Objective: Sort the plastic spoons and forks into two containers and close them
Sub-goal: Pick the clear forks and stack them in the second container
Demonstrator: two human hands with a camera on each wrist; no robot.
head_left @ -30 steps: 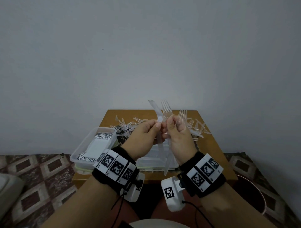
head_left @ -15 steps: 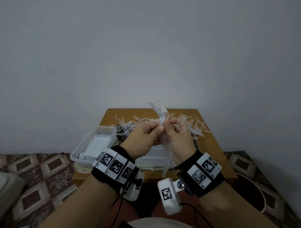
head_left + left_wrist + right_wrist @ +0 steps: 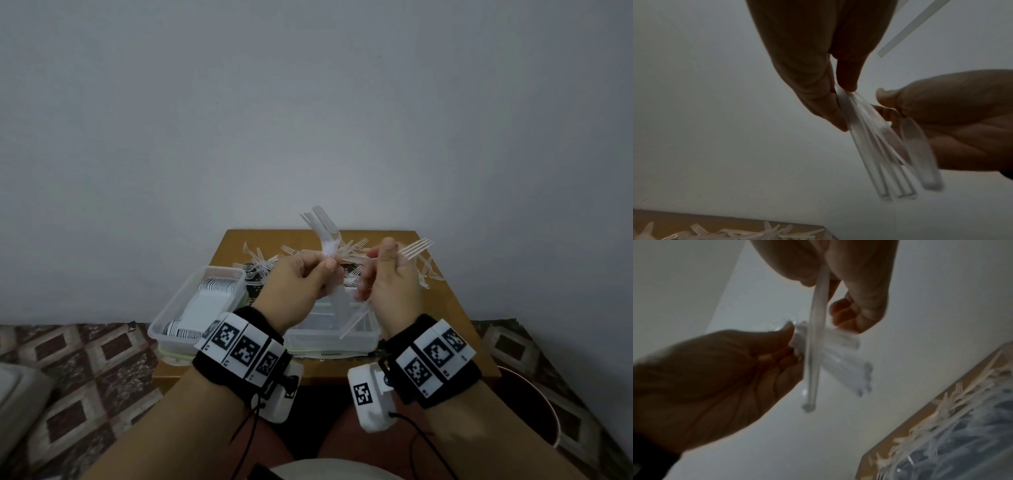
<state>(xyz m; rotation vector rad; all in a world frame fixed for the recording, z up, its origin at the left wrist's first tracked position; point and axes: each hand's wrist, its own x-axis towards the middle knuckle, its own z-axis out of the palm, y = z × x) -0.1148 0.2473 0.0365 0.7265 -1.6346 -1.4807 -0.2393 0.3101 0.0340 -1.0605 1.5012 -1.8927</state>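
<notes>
Above the tabletop [image 3: 455, 310], the left hand [image 3: 301, 284] pinches a bundle of forks [image 3: 325, 233]; the right hand [image 3: 394, 277] grips a single fork [image 3: 416, 247].

a plain room in a home is suggested: a small wooden counter [image 3: 455, 308] is set against a bare grey-white wall [image 3: 308, 102], and the floor [image 3: 102, 359] is covered with patterned brown and cream tiles. a rounded copper-coloured basin [image 3: 534, 411] is seen on the floor beside the counter.
</notes>
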